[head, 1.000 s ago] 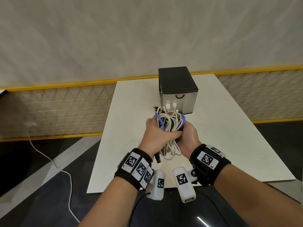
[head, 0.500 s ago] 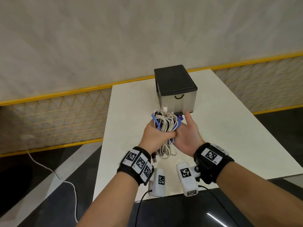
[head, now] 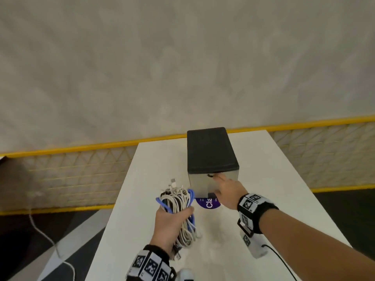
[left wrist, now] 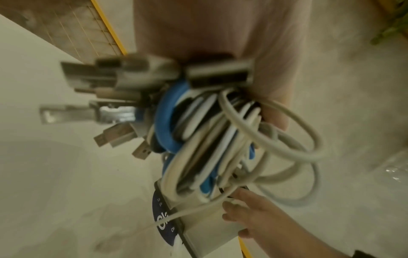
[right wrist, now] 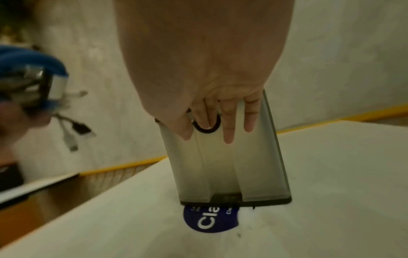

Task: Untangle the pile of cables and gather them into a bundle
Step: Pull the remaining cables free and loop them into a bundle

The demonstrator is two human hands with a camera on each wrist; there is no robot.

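Where fingers wrap, cable bundle [head: 178, 209] middle hidden

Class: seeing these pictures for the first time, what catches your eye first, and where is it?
The cable bundle, white with blue loops, gripped in the left hand above the white table. Beyond it, the right hand reaches the ring pull on the black-topped drawer box.

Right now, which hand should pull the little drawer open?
The right hand: its fingers already rest on the drawer front at the ring handle. The left hand is busy gripping the cable bundle.
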